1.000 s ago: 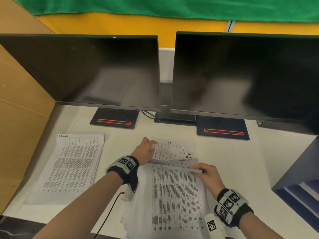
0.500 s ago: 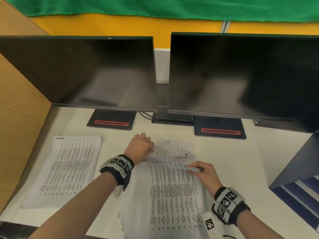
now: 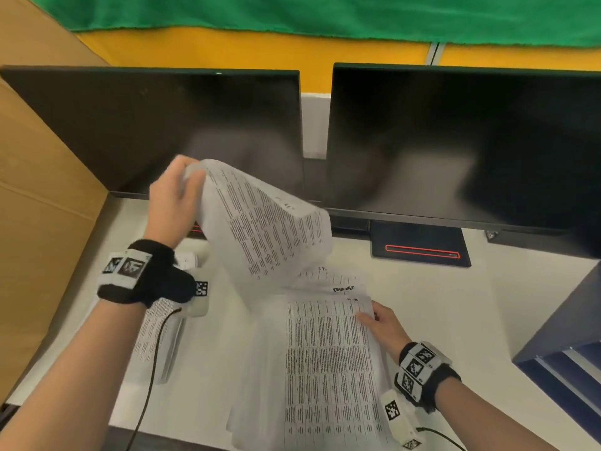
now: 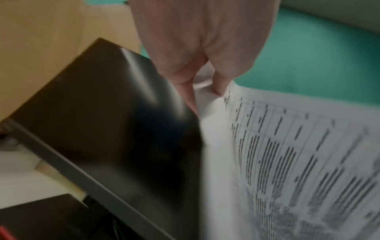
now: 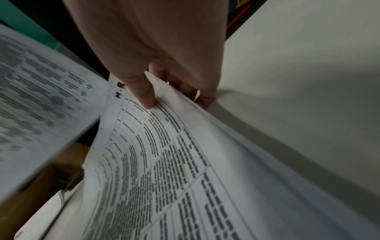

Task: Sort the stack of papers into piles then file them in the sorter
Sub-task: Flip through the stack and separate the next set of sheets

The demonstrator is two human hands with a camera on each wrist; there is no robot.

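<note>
One printed sheet (image 3: 260, 229) is up off the desk (image 3: 439, 304), pinched at its top corner by left hand (image 3: 172, 203), while right hand (image 3: 383, 323) pinches the stack (image 3: 325, 369) top sheet's corner, monitors (image 3: 455, 141) behind.

Two dark monitors stood side by side on the white surface (image 3: 422, 294), their screens blank apart from blurred reflections. The left monitor (image 3: 156, 131) reached to a tan cardboard panel (image 3: 42, 190) that walled off the left side; the right monitor (image 3: 465, 141) ran out past the picture's edge. Under the right one sat a dark flat base with a thin red outlined slot (image 3: 422, 251) (the left one's base was mostly hidden). Behind both screens rose a yellow wall (image 3: 227, 47), and above it hung a green cloth (image 3: 325, 14) with a rough lower hem. A pale vertical strip (image 3: 313, 125) showed in the gap between the monitors.
</note>
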